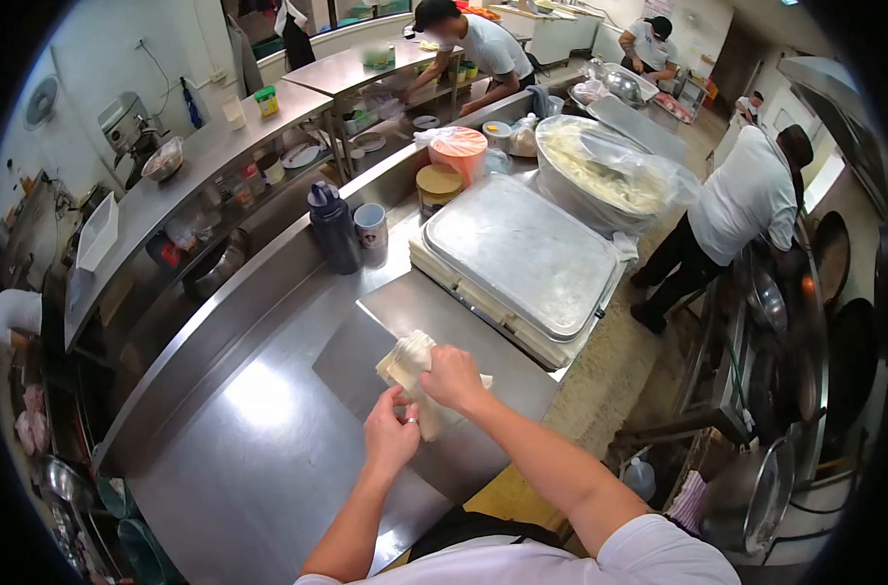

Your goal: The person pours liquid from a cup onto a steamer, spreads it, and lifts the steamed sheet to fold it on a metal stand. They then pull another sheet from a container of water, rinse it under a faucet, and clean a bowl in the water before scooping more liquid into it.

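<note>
A stack of thin, pale, floppy sheets (403, 363) is held just above the steel worktop (278, 429), its upper edge fanned and folded. My right hand (454, 378) is closed on the stack's right side. At its lower left, my left hand (391, 429) pinches the edge of the sheets between thumb and fingers; a ring shows on one finger. Beneath both hands lies a flat metal plate or board (444, 317). Beyond them sits a large lidded metal tray (522, 249) on top of pale layers.
A dark bottle (334, 229), a patterned cup (371, 226), a yellow-lidded tub (438, 183) and an orange container (457, 146) stand along the back ledge. A large bowl of pale food (600, 166) is behind the tray. Several people work farther off, one at the woks on the right.
</note>
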Demonstrator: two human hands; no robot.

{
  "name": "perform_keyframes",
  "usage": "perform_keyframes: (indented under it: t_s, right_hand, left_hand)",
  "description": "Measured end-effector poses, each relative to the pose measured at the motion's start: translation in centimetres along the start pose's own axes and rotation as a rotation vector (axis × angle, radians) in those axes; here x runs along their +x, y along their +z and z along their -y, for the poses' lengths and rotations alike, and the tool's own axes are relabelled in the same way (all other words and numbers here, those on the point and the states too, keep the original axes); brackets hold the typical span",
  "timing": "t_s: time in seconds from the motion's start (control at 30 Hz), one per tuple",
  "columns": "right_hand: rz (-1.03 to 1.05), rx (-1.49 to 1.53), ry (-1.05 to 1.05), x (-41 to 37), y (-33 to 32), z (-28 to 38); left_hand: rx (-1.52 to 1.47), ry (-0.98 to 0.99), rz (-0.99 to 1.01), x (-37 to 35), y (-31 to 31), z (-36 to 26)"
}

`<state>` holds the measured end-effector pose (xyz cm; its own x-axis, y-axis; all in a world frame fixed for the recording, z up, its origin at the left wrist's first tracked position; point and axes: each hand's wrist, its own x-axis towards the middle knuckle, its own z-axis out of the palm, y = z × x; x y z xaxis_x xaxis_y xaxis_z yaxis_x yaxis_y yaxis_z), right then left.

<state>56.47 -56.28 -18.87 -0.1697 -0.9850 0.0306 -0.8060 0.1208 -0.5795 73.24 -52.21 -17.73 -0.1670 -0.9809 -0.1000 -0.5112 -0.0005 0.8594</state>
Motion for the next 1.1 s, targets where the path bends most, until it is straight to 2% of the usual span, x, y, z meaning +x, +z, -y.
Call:
perform_keyframes:
  t_s: [0.13, 0.27, 0.57, 0.83, 1.1]
  right_hand:
    - [-0.021, 0.034, -0.014, -2.0, -0.7, -0.1]
    - [-0.049, 0.074, -0.061, -5.6, -4.1, 0.4]
    - [-0.32, 0.095, -0.002, -18.2, -12.7, -0.7]
    - [-0.602, -0.068, 0.223, -41.0, -18.1, -0.1]
    - [-1.032, -0.3, 0.655, -68.4, -16.0, 5.0]
  left_hand:
    - [-0.033, 0.066, 0.025, -0.4, 0.1, -0.8]
    - [-0.077, 0.133, 0.12, -2.9, -0.2, -3.0]
    - [-0.087, 0.341, 0.436, -12.0, 0.6, -9.9]
    - [-0.163, 0.695, 0.828, -26.3, 3.1, -12.6]
    - [-0.16, 1.022, 1.336, -44.2, 4.3, -13.6]
